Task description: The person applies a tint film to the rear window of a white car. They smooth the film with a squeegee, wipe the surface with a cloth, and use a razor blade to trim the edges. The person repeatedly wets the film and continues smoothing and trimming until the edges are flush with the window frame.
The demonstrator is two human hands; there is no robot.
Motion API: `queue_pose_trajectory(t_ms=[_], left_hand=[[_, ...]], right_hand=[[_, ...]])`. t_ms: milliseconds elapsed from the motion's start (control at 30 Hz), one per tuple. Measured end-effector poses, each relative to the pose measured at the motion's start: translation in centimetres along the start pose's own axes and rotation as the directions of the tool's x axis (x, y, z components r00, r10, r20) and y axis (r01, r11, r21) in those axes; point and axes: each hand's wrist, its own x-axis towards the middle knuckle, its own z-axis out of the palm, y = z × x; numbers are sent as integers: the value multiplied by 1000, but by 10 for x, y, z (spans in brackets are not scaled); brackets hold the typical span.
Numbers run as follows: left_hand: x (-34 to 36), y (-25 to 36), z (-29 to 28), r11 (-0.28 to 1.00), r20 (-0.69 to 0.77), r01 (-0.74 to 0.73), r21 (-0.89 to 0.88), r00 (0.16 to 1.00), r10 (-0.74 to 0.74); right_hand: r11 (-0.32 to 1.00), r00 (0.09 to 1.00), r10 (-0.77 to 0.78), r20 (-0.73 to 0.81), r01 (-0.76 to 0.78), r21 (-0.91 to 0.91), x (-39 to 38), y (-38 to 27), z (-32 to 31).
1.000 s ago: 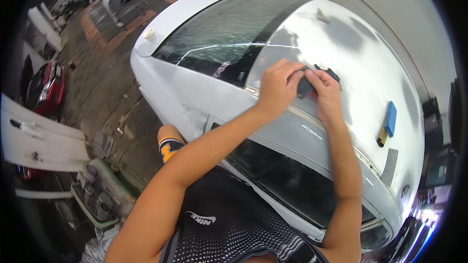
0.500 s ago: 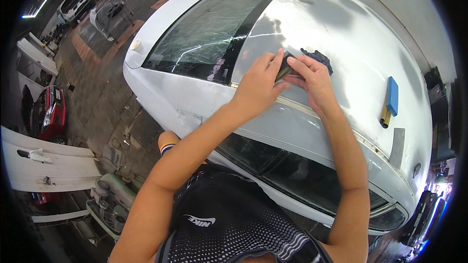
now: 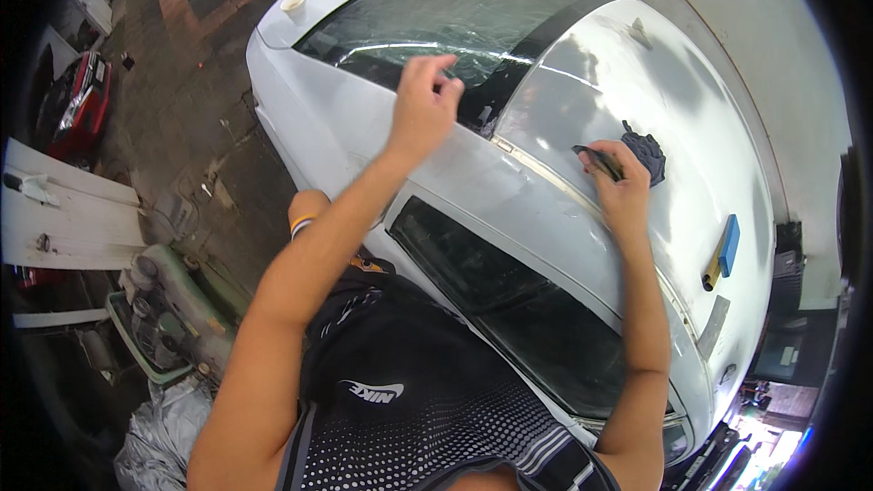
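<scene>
My right hand point(image 3: 623, 186) is closed round a thin dark folded piece, like a sheet of sandpaper point(image 3: 602, 164), just above the edge of the white car's roof point(image 3: 700, 136). A crumpled dark cloth point(image 3: 647, 156) lies on the roof right beside that hand. Over the lower corner of the large sloping window point(image 3: 400, 32), my left hand point(image 3: 426, 105) is raised. Its fingers are curled, with a gap between thumb and forefinger, and I see nothing held in it.
Farther right on the roof lie a blue block point(image 3: 730, 245), a yellowish-brown roll point(image 3: 715, 268) and a flat grey strip point(image 3: 714, 327). A small white cup point(image 3: 293, 5) stands on the car's far-left body. Left of me are a green machine point(image 3: 177, 300) and a loose white panel point(image 3: 77, 209).
My left hand has let go of the dark folded piece and moved left, over the window. My right hand keeps the piece and is lower. The whole view has shifted.
</scene>
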Motion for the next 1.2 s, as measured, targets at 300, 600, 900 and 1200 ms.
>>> queue_pose_trajectory(t_ms=[300, 600, 900, 1200], left_hand=[[40, -84, 52, 986, -93, -22, 163, 995, 38], [30, -74, 61, 974, -101, 29, 223, 995, -7], [31, -72, 55, 977, -111, 63, 206, 993, -41], [31, -75, 56, 976, -128, 54, 210, 991, -28]], right_hand=[[771, 702, -471, 534, 622, -138, 80, -31, 63], [705, 539, -526, 657, 709, -18, 112, 1, 77], [534, 297, -526, 797, 845, 38, 138, -28, 91], [579, 349, -497, 795, 815, 4, 133, -3, 78]])
